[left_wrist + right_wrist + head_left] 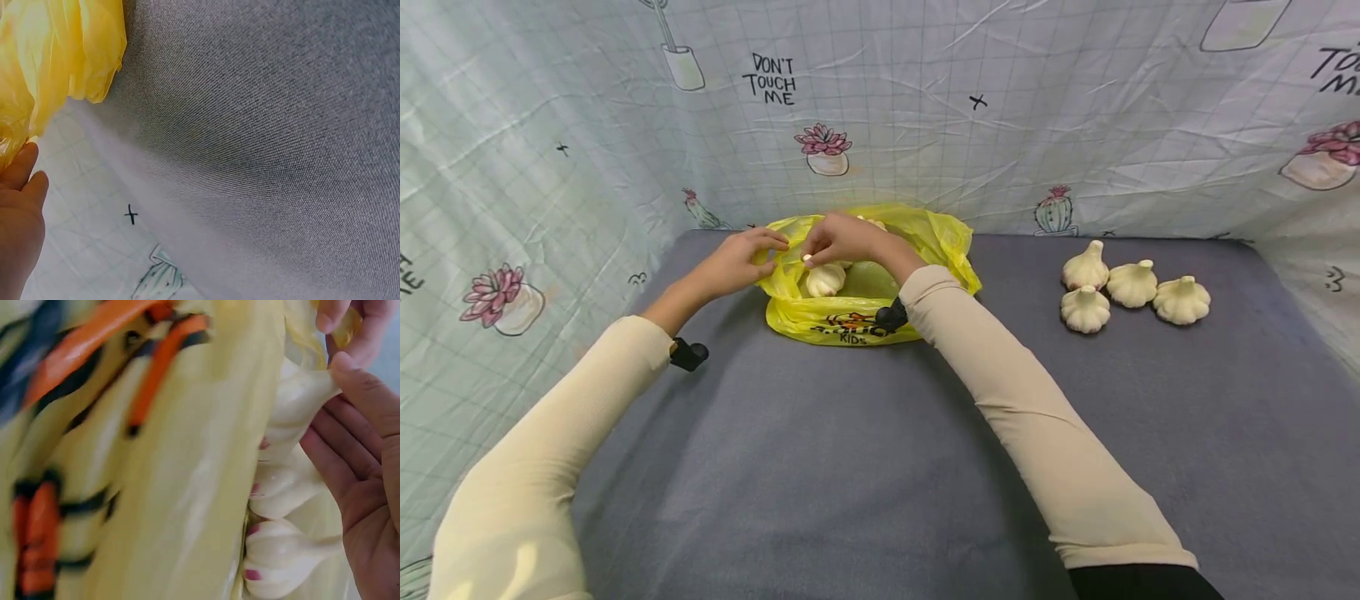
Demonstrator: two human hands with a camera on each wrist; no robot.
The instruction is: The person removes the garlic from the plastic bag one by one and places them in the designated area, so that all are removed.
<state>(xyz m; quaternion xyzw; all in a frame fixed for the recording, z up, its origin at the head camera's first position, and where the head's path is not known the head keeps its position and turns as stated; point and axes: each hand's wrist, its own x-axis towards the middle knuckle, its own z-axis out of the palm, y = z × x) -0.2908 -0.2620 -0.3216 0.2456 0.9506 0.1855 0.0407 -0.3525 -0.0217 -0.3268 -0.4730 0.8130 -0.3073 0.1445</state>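
Note:
A yellow plastic bag (805,315) with printed lettering stands with its mouth spread at the back of the table. My left hand (739,262) pinches the bag's left rim; the right wrist view shows its fingertips (334,314) on the thin plastic. Inside the mouth, my right hand (852,240) holds a garlic bulb (299,403) by its stem between thumb and fingers. More garlic bulbs lie beside it in the bag, one of them with purple marks (284,559). The lower part of the bag's contents is hidden behind its front wall.
To the right on the grey table cover (820,467), several garlic bulbs sit grouped together, one front bulb (1085,310) nearest me. A patterned cloth (910,142) hangs behind the table and along the left and right sides.

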